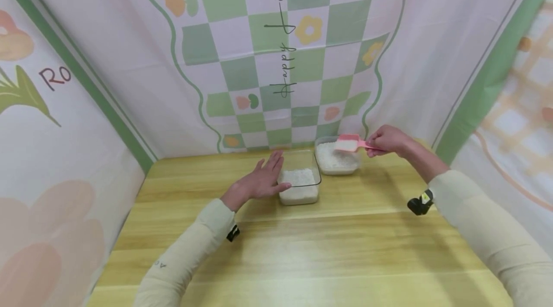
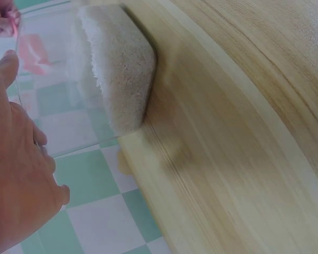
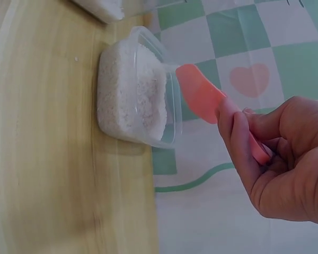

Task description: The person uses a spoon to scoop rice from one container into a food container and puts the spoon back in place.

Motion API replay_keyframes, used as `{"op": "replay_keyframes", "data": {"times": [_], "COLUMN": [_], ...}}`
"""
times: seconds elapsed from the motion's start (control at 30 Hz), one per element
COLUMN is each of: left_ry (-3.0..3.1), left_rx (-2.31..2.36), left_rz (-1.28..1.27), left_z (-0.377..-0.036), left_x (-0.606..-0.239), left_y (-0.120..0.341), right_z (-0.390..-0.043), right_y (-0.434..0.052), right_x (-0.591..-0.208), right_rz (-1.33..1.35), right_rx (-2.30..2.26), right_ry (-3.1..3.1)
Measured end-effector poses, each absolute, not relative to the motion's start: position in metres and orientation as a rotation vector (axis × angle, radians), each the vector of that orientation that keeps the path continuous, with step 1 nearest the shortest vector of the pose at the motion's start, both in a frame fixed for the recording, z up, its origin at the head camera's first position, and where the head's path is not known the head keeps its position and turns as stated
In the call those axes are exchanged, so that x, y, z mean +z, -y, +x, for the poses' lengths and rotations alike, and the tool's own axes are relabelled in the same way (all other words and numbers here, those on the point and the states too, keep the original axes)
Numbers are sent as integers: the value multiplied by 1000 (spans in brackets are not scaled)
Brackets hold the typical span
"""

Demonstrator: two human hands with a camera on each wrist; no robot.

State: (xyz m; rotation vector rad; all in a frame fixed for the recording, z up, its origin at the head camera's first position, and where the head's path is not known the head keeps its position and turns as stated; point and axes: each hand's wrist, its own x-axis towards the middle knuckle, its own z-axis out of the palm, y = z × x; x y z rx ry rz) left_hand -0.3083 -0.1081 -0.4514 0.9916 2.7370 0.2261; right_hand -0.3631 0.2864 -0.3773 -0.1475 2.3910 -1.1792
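Observation:
A pink scoop full of white rice is held level by its handle in my right hand. It hangs over a plastic tub of rice, and the right wrist view shows the scoop's pink underside above that tub's rim. To the left stands a clear, taller container, partly filled with rice. My left hand lies along this container's left rim with straight fingers, the thumb reaching over the near edge.
Both containers stand at the back of a wooden table, close to a checkered curtain. Cloth also hangs at the left and right sides. In the right wrist view, a stray grain lies on the wood.

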Motion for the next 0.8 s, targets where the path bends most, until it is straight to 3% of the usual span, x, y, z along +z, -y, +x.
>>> {"op": "replay_keyframes", "data": {"times": [0.8], "left_ry": [-2720], "left_rx": [224], "left_rz": [968], "left_z": [-306], "left_x": [-448], "left_y": [108], "right_z": [-355], "right_y": [-279], "right_x": [-368], "right_rz": [-219], "right_rx": [-1012], "right_ry": [-2572]}}
